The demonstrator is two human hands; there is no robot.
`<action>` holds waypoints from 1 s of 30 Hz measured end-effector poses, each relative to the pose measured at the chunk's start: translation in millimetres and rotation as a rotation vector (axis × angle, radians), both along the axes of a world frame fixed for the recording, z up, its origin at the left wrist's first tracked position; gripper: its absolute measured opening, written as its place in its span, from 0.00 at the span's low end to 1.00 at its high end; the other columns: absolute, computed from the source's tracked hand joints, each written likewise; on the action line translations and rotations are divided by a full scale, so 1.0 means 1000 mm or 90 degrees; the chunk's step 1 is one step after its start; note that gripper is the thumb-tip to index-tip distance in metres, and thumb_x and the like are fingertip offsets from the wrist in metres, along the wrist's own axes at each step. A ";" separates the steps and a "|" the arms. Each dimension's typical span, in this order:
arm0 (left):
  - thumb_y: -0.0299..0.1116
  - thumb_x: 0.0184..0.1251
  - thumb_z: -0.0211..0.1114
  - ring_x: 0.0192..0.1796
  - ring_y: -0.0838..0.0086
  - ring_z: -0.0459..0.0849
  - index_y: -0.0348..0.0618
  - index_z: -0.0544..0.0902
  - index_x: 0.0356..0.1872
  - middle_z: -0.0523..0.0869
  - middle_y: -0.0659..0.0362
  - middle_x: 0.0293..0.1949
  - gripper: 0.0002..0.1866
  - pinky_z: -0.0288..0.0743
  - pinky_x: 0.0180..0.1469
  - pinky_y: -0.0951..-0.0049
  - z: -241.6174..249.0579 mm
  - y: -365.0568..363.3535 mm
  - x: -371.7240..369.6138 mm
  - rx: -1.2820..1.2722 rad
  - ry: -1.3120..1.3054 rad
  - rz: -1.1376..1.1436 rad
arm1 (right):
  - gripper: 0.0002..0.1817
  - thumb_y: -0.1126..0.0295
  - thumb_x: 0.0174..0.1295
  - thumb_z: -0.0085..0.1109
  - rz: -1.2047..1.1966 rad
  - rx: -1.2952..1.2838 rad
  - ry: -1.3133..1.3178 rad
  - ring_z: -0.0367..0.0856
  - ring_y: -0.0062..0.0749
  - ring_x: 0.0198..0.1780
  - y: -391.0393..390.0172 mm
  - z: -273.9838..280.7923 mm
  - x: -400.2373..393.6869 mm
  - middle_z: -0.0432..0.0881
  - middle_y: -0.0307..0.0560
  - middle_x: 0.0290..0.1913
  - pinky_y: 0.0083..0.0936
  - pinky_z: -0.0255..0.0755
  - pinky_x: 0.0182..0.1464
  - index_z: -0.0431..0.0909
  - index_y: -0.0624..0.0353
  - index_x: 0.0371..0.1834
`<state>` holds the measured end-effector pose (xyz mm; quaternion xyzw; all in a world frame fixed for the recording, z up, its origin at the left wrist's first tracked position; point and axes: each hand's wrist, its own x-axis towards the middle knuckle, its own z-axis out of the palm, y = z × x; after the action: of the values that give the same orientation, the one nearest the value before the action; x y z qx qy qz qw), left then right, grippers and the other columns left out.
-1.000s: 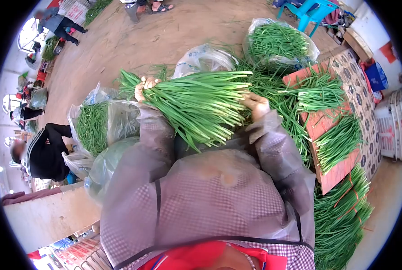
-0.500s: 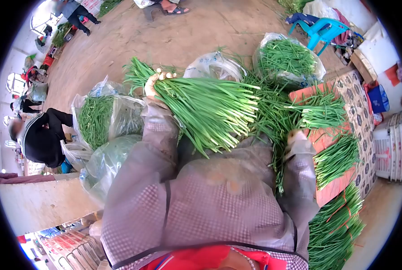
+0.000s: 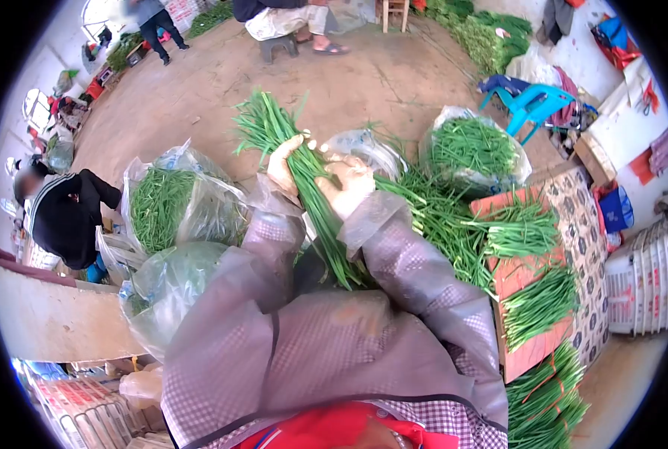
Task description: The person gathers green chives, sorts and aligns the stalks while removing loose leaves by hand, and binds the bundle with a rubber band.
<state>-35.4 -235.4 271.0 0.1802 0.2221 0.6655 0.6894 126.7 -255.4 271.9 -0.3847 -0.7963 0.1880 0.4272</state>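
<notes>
A bunch of long green garlic chives (image 3: 311,191) slants in front of my chest, its far end fanned out over the floor. My left hand (image 3: 283,166), in a pale glove, is closed round the bunch from the left, fingertips showing past its far side. From the right, my right hand (image 3: 349,183) is against the same stalks, thumb across them and fingers bent; what its palm covers is hidden. Loose chives (image 3: 442,232) lie in a heap beyond my right forearm.
Tied bundles (image 3: 547,404) and loose ones (image 3: 536,307) lie by a reddish board (image 3: 532,359) at right. Plastic bags of greens stand at left (image 3: 162,209) and right (image 3: 472,150). A blue chair (image 3: 532,105) is behind; a person in black (image 3: 64,217) sits at left.
My right hand has come from the pile at the right to the bunch. The bunch has turned from lying across to pointing toward me and looks narrower. The view has shifted slightly.
</notes>
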 end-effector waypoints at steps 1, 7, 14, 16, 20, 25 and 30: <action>0.36 0.61 0.58 0.42 0.58 0.78 0.42 0.76 0.42 0.79 0.57 0.32 0.12 0.75 0.47 0.56 0.006 -0.006 0.003 0.003 -0.003 0.015 | 0.26 0.57 0.51 0.66 0.007 0.007 -0.003 0.75 0.48 0.52 0.005 -0.009 -0.006 0.78 0.56 0.49 0.36 0.66 0.58 0.76 0.64 0.48; 0.44 0.67 0.52 0.50 0.62 0.79 0.40 0.72 0.56 0.79 0.52 0.51 0.23 0.74 0.54 0.59 0.010 -0.015 0.001 0.055 -0.018 -0.023 | 0.13 0.84 0.57 0.55 0.171 -0.403 0.632 0.77 0.27 0.43 -0.001 -0.004 -0.010 0.81 0.44 0.42 0.20 0.70 0.49 0.76 0.65 0.47; 0.41 0.66 0.52 0.52 0.62 0.78 0.38 0.67 0.63 0.78 0.52 0.52 0.26 0.72 0.57 0.60 0.009 -0.016 -0.005 0.139 -0.016 -0.088 | 0.15 0.79 0.62 0.53 0.218 -0.372 0.702 0.76 0.24 0.46 -0.001 -0.011 -0.018 0.80 0.41 0.45 0.21 0.68 0.52 0.74 0.64 0.52; 0.38 0.64 0.54 0.50 0.63 0.78 0.39 0.68 0.62 0.79 0.52 0.50 0.26 0.72 0.55 0.61 0.007 -0.016 -0.003 0.123 -0.010 -0.024 | 0.15 0.77 0.64 0.51 0.180 -0.337 0.524 0.75 0.24 0.48 0.000 -0.015 -0.023 0.79 0.42 0.48 0.22 0.68 0.53 0.72 0.64 0.55; 0.32 0.60 0.55 0.50 0.63 0.79 0.39 0.69 0.61 0.79 0.52 0.49 0.25 0.73 0.55 0.62 -0.018 0.000 -0.026 0.098 0.021 -0.101 | 0.18 0.72 0.63 0.56 0.127 -0.357 0.458 0.77 0.26 0.47 -0.002 -0.013 -0.025 0.80 0.44 0.48 0.23 0.69 0.52 0.73 0.63 0.55; 0.27 0.61 0.54 0.51 0.63 0.79 0.39 0.70 0.59 0.79 0.51 0.52 0.23 0.74 0.55 0.61 -0.022 0.002 -0.021 0.066 -0.059 -0.088 | 0.17 0.70 0.56 0.61 0.066 -0.195 0.121 0.78 0.38 0.42 0.004 -0.004 -0.029 0.81 0.53 0.42 0.30 0.71 0.47 0.76 0.60 0.49; 0.24 0.60 0.53 0.53 0.56 0.77 0.41 0.70 0.54 0.73 0.47 0.58 0.18 0.74 0.55 0.55 -0.007 -0.001 -0.018 0.040 -0.043 -0.050 | 0.14 0.77 0.61 0.57 0.159 -0.315 0.718 0.77 0.24 0.42 -0.007 -0.008 -0.030 0.82 0.40 0.42 0.22 0.72 0.44 0.77 0.58 0.50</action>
<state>-53.2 -236.4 263.9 0.1876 0.1706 0.6504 0.7160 96.7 -262.0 264.0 -0.2180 -0.4205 0.5894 0.6544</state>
